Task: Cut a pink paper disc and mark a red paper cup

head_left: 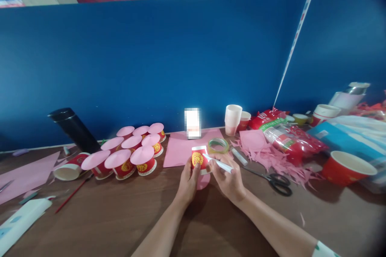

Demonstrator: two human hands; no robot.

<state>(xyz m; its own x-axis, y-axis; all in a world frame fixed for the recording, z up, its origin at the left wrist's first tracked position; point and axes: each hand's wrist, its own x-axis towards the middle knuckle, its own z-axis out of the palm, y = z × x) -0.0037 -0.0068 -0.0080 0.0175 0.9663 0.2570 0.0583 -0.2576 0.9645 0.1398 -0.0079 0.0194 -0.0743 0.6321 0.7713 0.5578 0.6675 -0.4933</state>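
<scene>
My left hand [188, 178] is closed around a small red paper cup [198, 157] with a yellow emblem, tilted just above the table. In my right hand [230, 180], fingers pinch a white pen [221, 164], its tip at the cup's upper right edge. Whether it is a marker or a glue pen I cannot make out. Under the hands lies a pink paper disc [203, 181], partly hidden. Behind them are a pink sheet [177, 150] and a roll of tape [218, 145]. To the left stand several upturned red cups topped with pink discs [143, 155].
Black scissors [280, 184], a white tube [239, 156] and pink paper scraps [274, 156] lie to the right, near a bag of cups [283, 136] and stacked white cups [233, 119]. At left are a black flask [74, 128], a tipped cup [70, 167] and a red stick [74, 193].
</scene>
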